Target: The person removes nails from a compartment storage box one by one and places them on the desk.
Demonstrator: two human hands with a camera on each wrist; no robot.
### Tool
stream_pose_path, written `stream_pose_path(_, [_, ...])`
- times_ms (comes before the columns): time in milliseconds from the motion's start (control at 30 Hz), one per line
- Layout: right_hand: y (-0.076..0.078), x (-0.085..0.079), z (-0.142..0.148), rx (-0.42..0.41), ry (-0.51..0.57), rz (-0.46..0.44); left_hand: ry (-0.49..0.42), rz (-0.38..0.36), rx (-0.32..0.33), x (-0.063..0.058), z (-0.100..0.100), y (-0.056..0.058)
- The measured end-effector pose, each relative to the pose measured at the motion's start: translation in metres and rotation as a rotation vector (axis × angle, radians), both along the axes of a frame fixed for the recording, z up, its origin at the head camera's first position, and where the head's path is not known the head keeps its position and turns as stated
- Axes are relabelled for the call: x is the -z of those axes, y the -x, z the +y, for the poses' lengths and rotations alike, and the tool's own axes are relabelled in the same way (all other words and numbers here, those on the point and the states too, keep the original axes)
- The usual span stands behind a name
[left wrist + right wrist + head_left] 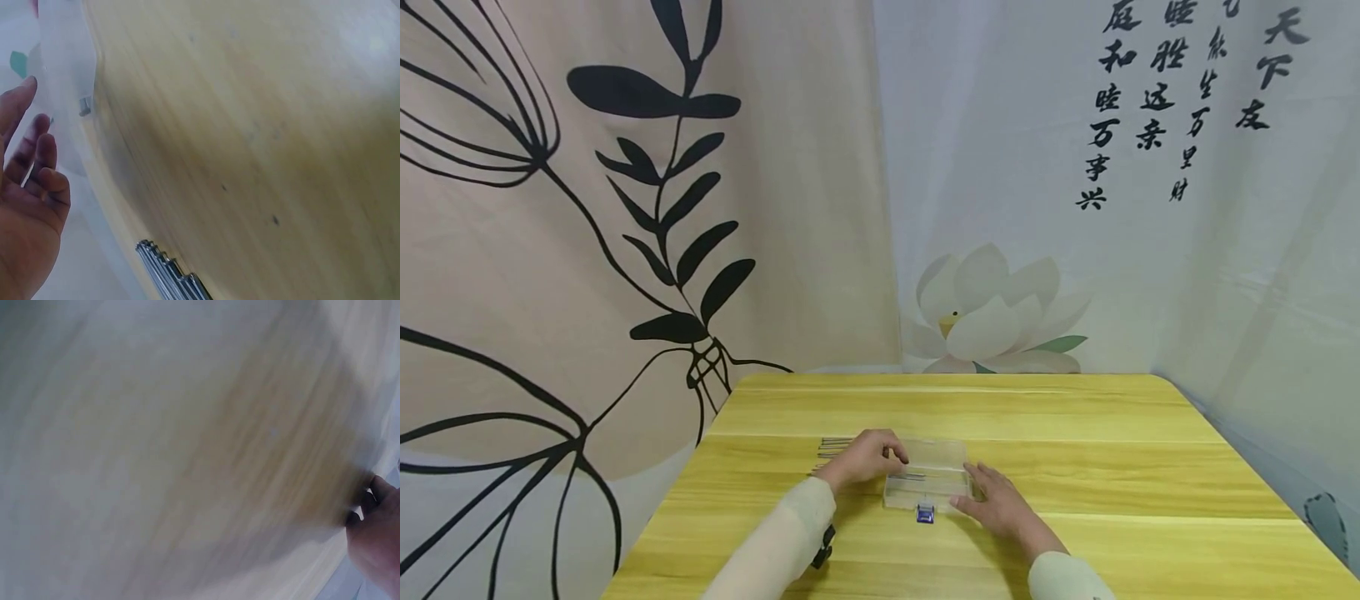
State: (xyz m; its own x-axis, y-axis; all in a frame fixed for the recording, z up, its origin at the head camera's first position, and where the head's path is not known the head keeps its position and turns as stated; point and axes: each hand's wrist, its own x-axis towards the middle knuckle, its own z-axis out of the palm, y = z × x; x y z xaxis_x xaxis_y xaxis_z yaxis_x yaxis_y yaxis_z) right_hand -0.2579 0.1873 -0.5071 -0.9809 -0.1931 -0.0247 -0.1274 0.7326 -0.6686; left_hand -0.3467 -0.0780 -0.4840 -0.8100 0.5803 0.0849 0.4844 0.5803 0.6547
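A clear plastic box [929, 498] lies on the wooden table with its lid [936, 454] tipped back. A blue label or clasp [925, 514] sits at its front edge. Inside it are a few thin metal rods [907, 477]. My left hand [868, 454] hovers over the box's left end, fingers loosely bent with nothing between them; the left wrist view shows the gap. At the right end, my right hand [997, 498] rests against the box, thumb by the front corner and fairly straight fingers along the side. More metal rods [167, 270] lie on the table under my left wrist.
The wooden table [1120, 467] reaches back to a curtain [820, 208] printed with plants, a lotus and writing. A dark strap device [823, 547] is on my left wrist. Several rods [832, 448] lie left of the box.
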Motion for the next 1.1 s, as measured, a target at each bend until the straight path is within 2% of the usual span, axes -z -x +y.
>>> stream_pose_path(167, [0.000,0.000,0.000,0.003,-0.003,0.003,0.009,-0.027,0.026,-0.001,0.002,-0.002])
stream_pose_path(367, [0.000,-0.002,-0.001,-0.003,-0.004,0.006,0.027,-0.034,0.014,0.000,0.003,-0.002])
stream_pose_path(533, [-0.001,-0.003,-0.001,0.001,-0.002,0.001,0.020,-0.012,-0.005,0.001,0.003,-0.002])
stream_pose_path(767, [-0.002,-0.003,0.000,0.012,0.005,-0.005,0.080,0.047,-0.019,0.004,0.003,-0.002])
stream_pose_path(1100, [-0.002,-0.001,0.000,0.014,0.021,-0.019,0.101,0.048,-0.006,0.009,0.000,0.001])
